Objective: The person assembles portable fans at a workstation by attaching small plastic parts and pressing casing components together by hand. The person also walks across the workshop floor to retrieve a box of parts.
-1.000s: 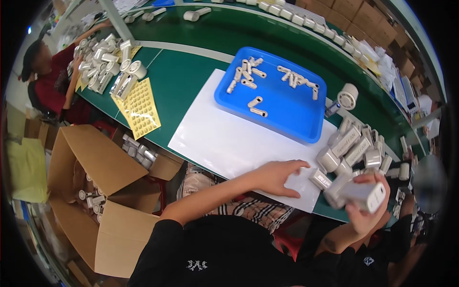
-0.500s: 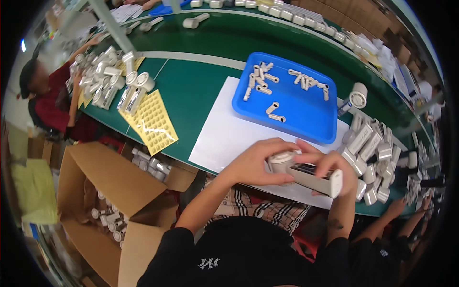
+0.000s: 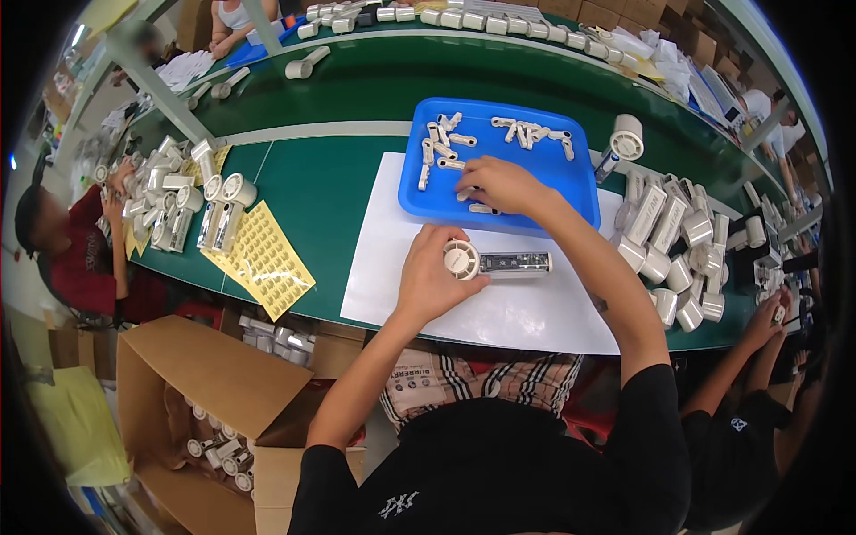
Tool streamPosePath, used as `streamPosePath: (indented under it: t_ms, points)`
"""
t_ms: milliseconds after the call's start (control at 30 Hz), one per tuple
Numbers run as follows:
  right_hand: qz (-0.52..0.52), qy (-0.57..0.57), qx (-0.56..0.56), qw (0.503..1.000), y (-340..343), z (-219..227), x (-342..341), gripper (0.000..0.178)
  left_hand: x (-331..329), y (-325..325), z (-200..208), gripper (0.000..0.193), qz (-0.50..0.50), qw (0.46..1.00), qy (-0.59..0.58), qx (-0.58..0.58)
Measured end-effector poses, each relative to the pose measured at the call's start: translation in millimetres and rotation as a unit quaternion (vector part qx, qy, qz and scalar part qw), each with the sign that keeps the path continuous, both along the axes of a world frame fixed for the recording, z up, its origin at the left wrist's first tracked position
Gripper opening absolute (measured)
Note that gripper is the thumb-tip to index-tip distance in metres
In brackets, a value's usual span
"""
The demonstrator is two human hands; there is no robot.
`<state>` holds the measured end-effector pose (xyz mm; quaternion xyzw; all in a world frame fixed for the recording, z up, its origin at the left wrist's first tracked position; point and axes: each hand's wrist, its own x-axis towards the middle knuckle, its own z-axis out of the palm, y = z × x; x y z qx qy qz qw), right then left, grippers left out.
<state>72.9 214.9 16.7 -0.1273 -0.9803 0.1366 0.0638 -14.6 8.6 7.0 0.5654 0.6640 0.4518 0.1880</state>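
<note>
My left hand (image 3: 426,281) is wrapped round the round head of a white handheld fan (image 3: 462,260). The fan lies on a white sheet (image 3: 379,259), its handle pointing right and its dark inner parts showing along the open side. Over the blue tray (image 3: 584,192), my right hand (image 3: 508,185) pinches a small white oblong plastic piece (image 3: 465,193), partly hidden by the fingers. Another such piece (image 3: 482,209) lies just below that hand, and several more lie in loose groups toward the tray's far side.
Several fans (image 3: 660,223) are piled right of the tray, and one fan (image 3: 627,138) stands behind them. To the left are a yellow sticker sheet (image 3: 276,272), more fans (image 3: 169,201) and a co-worker (image 3: 80,241). An open cardboard box (image 3: 205,357) holds fans below the table edge.
My right hand has left the fan and reached up into the tray. My left hand has lowered the fan onto the white sheet, with its open side turned up. The view has shifted slightly.
</note>
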Motion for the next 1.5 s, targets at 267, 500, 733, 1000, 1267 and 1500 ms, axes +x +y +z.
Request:
streamPosePath:
  t_ms: [267,500,733,1000,1267,1500]
  points:
    - [-0.119,0.299,-0.377,0.869,-38.1,41.8,39.9,0.027,4.5,7.5,-9.0,0.054,0.02,0.997,0.071,0.018]
    - [-0.192,0.335,-0.629,0.675,-87.9,20.1,117.0,0.014,1.1,20.5,1.0,0.046,-0.129,0.986,0.075,0.069]
    - [0.004,0.341,-0.782,0.522,-171.4,87.0,162.8,0.015,8.7,24.2,-2.6,0.031,-0.152,0.983,0.098,0.027]
    - [-0.191,0.368,-0.59,0.693,-127.1,24.4,152.2,0.018,22.4,34.4,-5.2,0.033,-0.154,0.984,0.076,0.049]
    - [-0.16,0.269,-0.082,0.946,-109.9,-5.1,135.3,0.023,25.2,33.8,-2.6,0.035,-0.174,0.981,0.074,0.045]
    - [-0.14,0.214,-0.111,0.96,-102.8,0.3,143.7,0.021,26.8,35.6,-5.9,0.033,-0.177,0.98,0.082,0.044]
